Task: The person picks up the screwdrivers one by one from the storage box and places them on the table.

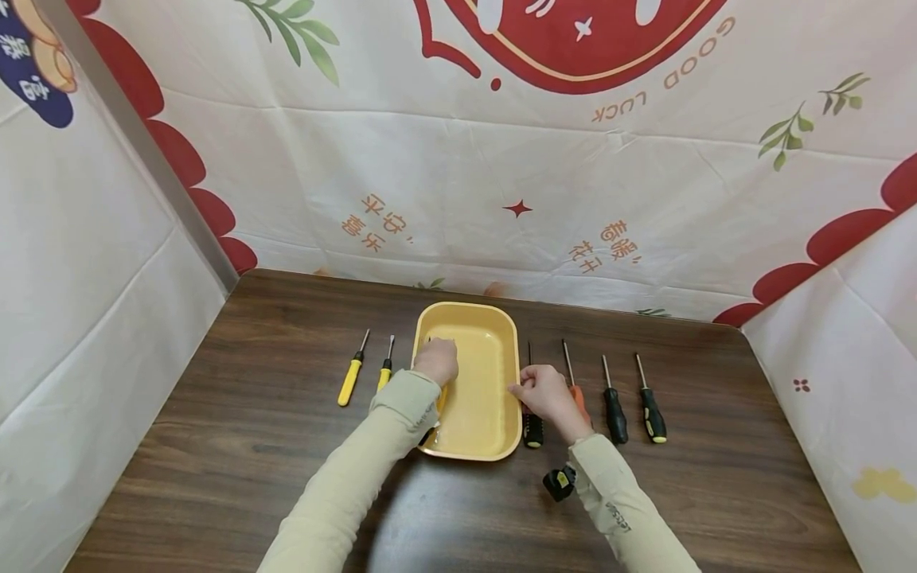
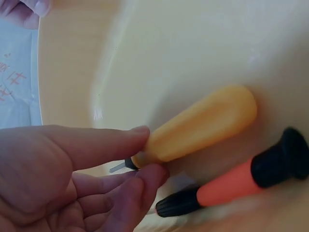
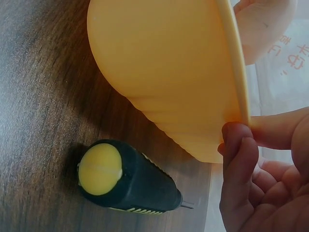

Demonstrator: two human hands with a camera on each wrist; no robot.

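Observation:
A yellow plastic bin (image 1: 487,374) stands in the middle of the table. My left hand (image 1: 438,360) reaches inside it at the left wall. In the left wrist view, thumb and fingers pinch a yellow-handled screwdriver (image 2: 207,123) close to where its shaft begins. Beside it in the bin lies an orange-and-black screwdriver (image 2: 227,187). My right hand (image 1: 546,391) grips the bin's right rim, thumb on one face and fingers on the other. Just outside that wall, a black screwdriver with a yellow butt (image 3: 133,176) lies on the table, partly under the right hand in the head view.
Two yellow-handled screwdrivers, one outer (image 1: 351,380) and one inner (image 1: 385,372), lie left of the bin. To the right are an orange-handled screwdriver (image 1: 579,402), a black one (image 1: 614,415) and a black-and-yellow one (image 1: 653,415). A tape measure (image 1: 559,483) sits by the right sleeve.

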